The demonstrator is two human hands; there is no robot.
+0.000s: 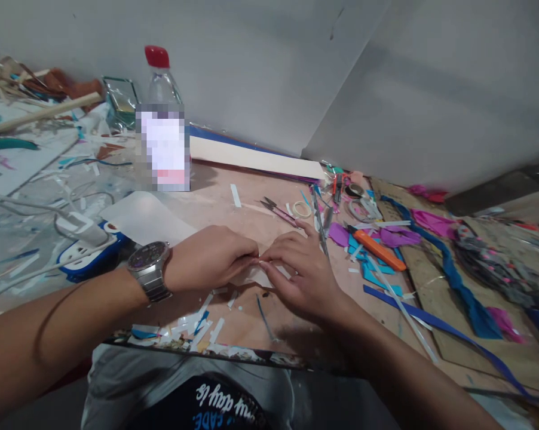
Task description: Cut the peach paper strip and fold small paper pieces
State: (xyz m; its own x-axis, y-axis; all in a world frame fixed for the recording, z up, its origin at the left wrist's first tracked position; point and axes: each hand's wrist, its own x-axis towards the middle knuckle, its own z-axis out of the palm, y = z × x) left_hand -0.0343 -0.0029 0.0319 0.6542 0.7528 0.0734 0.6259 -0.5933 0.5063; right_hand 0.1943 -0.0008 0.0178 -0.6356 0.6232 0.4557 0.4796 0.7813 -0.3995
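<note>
My left hand [209, 257], with a watch [149, 269] on its wrist, is closed over the worktable with its thumb and forefinger pinched together. My right hand [302, 272] meets it, its thumb and forefinger pinching at the same spot while the other fingers are loosely bent. Between and under the fingertips is a thin pale sheet [254, 276], largely covered by the hands. A whitish sheet [146, 216] also lies behind my left wrist; I cannot tell if it is the same piece. Thread snips [279, 212] rest just beyond my right hand.
A red-capped bottle [161, 89] stands at the back left. Near my left forearm is a power strip [88, 254] with cables. On the right lie an orange cutter [379, 249], tape rolls, a blue strip [449, 331] and scraps. Paper slivers [213, 328] litter the front edge.
</note>
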